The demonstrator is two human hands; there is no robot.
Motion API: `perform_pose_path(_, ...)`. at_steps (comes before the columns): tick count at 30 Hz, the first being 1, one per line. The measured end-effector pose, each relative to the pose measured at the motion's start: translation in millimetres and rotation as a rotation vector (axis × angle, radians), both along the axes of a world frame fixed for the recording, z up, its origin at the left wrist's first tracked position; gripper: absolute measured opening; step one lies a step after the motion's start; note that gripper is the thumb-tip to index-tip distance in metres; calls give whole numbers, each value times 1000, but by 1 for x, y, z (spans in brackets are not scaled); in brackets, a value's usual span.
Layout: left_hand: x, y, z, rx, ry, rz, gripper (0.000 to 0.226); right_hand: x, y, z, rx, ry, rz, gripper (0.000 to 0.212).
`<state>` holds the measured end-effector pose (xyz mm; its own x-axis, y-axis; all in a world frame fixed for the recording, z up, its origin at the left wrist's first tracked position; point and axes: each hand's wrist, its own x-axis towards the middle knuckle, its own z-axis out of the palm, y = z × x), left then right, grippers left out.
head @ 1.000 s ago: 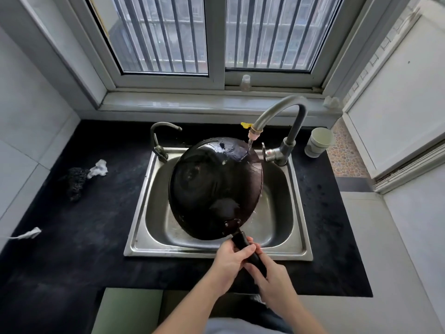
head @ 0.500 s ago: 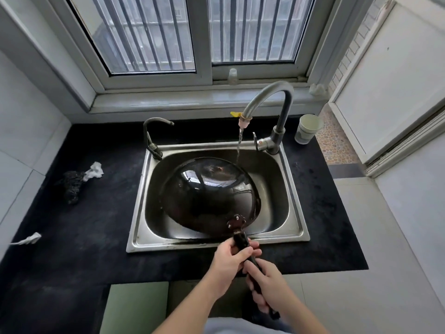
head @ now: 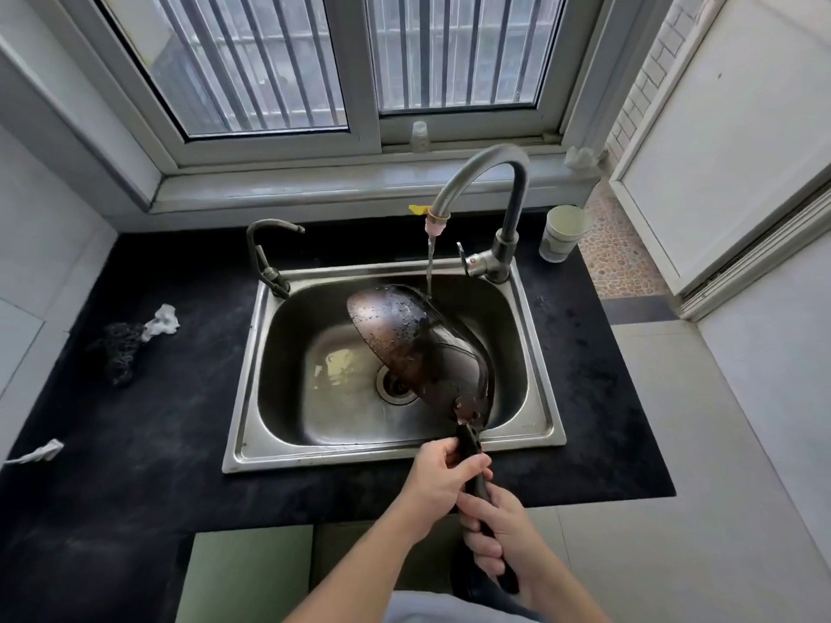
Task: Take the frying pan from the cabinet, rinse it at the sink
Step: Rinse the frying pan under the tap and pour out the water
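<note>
My left hand [head: 438, 478] clenches the handle [head: 470, 442] nearest the frying pan [head: 413, 348]; my right hand [head: 499, 532] grasps it just behind. The frying pan hangs tilted beyond both, over the sink [head: 252, 379]; I'd roll it slowly under the stream [head: 429, 267].

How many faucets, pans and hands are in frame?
Faucets: 2, large faucet, small faucet
Frying pan: 1
Hands: 2, left hand, right hand, both gripping the pan handle
Total: 5
</note>
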<state>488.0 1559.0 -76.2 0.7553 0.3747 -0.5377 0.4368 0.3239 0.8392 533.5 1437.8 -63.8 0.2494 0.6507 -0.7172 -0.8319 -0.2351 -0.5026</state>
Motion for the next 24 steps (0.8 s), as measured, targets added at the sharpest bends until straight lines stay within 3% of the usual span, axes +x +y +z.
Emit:
perform_pose_path(9,23,-4,1,30,42,-49,15,15,-8,1,37,122,-108,12)
perform_pose_path(14,37,-7,1,37,67,-53,14,25,-10,-1,49,130,-125,23)
perform_pose_path(24,54,-8,-6,-33,72,-33,14,39,-13,-3,62,158,-138,23)
